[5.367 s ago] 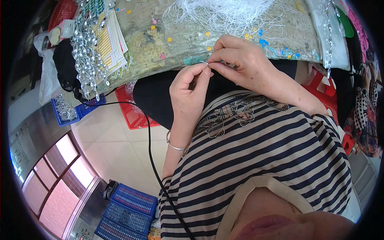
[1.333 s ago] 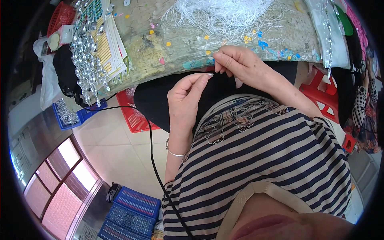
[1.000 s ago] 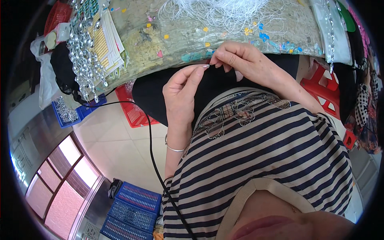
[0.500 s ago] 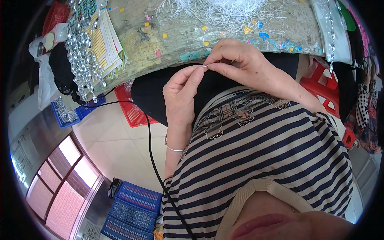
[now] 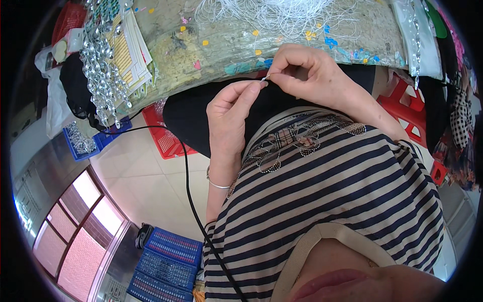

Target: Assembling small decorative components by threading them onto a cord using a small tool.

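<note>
In front of my body, just off the table's near edge, both hands are closed in a pinch. Thumb and forefinger of my left hand (image 5: 229,108) grip one end of a tiny whitish, shiny piece (image 5: 264,78). My right hand (image 5: 314,75) pinches its other end, a little higher and to the right. The piece is too small to tell whether it is thread, wire or a bead. A loose heap of thin white cord (image 5: 287,17) lies on the table beyond my hands.
Strands of clear faceted beads (image 5: 103,75) hang over the table's left edge beside paper cards (image 5: 133,55). Coloured scraps dot the worktop (image 5: 166,45). A black cable (image 5: 188,176) runs down at my left. A red stool (image 5: 402,105) stands right; blue trays (image 5: 166,267) lie lower left.
My right fingertips have drawn slightly up and to the right, away from the left ones. More of the whitish piece now shows between them. The left hand has barely shifted.
</note>
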The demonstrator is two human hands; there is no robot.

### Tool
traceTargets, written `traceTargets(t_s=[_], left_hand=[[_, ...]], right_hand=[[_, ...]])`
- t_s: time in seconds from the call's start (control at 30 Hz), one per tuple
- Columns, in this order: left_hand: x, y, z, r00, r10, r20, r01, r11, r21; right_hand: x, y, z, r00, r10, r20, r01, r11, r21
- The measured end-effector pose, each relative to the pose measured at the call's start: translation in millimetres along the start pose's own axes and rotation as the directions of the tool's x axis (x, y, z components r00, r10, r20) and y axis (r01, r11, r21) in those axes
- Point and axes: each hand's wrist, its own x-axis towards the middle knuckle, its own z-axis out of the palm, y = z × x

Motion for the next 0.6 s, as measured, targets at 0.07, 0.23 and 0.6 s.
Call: traceTargets(t_s=[0.07, 0.23, 0.6], left_hand=[[-1, 1, 1, 1.0, 0.007, 0.008, -0.007, 1.0, -0.002], [-3, 2, 1, 1.0, 0.023, 0.008, -0.023, 0.997, 0.069], [-2, 6, 16, 0.991, 0.114, 0.077, -0.124, 0.983, 0.136]], right_hand=[[0, -3, -4, 0.996, 0.087, 0.025, -0.088, 0.993, 0.082], [-4, 2, -9, 0.924, 0.379, 0.057, -0.38, 0.886, 0.267], [-6, -1, -8, 0.982, 0.188, 0.031, -0.191, 0.958, 0.213]])
